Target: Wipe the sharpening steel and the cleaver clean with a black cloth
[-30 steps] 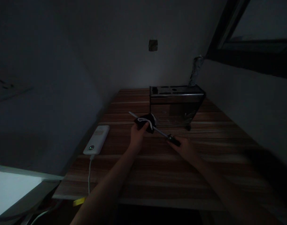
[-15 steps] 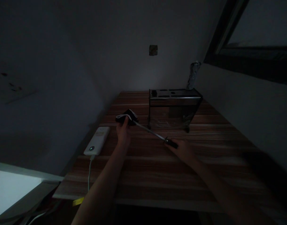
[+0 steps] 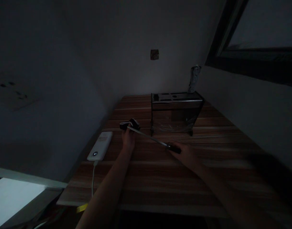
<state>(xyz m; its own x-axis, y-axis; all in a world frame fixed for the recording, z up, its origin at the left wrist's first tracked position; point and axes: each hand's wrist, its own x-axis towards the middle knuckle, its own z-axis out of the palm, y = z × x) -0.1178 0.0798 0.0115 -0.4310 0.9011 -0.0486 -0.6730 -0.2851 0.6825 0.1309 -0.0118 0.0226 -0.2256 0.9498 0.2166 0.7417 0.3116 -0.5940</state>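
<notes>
My right hand (image 3: 185, 154) is closed round the black handle of a sharpening steel (image 3: 150, 138), a thin metal rod. It slants up to the left over the wooden tabletop. In my left hand (image 3: 128, 138) is a folded dark cloth (image 3: 133, 123) with a pale edge, pinched under the thumb. The rod's far end lies across the near side of the cloth, by my left thumb. In the dim light I cannot tell whether rod and cloth touch.
A knife rack (image 3: 176, 105) with a metal top and clear sides stands at the back, a plastic-wrapped upright piece on its right end. On the left lies a white power bank (image 3: 100, 146) with a cable (image 3: 93, 178). Walls border the striped tabletop (image 3: 160, 184).
The rod's far end was covered by the cloth and now shows in front of it. The cloth and my left hand sit slightly lower in view; the camera has shifted a little.
</notes>
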